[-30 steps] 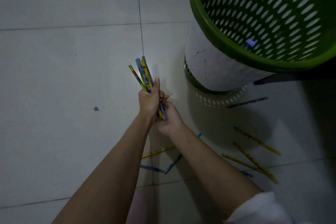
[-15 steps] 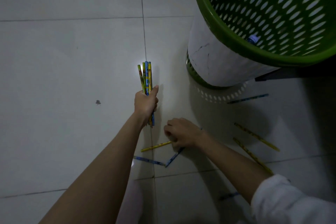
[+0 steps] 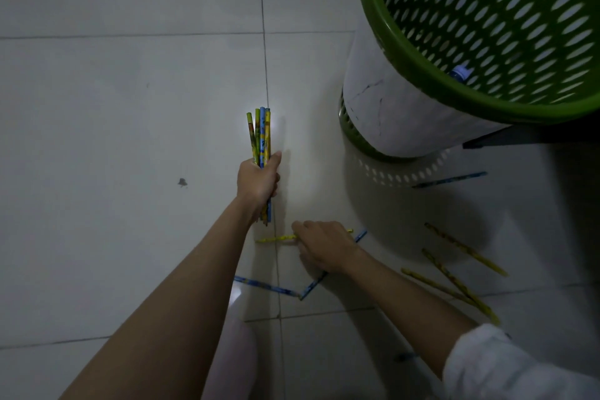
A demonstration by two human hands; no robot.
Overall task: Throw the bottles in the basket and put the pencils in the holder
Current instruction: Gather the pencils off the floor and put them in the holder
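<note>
My left hand (image 3: 258,177) grips a bundle of several yellow and blue pencils (image 3: 259,135), held upright above the tiled floor. Just below it, my right hand (image 3: 319,245) is down on the floor, its fingers curled on a yellow pencil (image 3: 276,239) that lies flat. A blue pencil (image 3: 313,286) runs under that hand, and another blue pencil (image 3: 264,286) lies beside it. Several yellow pencils (image 3: 454,276) lie to the right, and one blue pencil (image 3: 449,179) lies near the basket's foot. The green perforated basket (image 3: 418,75) stands at the upper right with a bottle cap (image 3: 461,71) showing inside.
A white sheet (image 3: 399,107) wraps the basket's outer wall. A dark edge of furniture (image 3: 532,136) juts in at the right under the basket's rim. A small dark speck (image 3: 182,182) marks the floor on the left. No pencil holder is in view.
My right hand left the bundle, dropped to the floor and closed on the yellow pencil. My left hand kept the bundle and turned it more upright.
</note>
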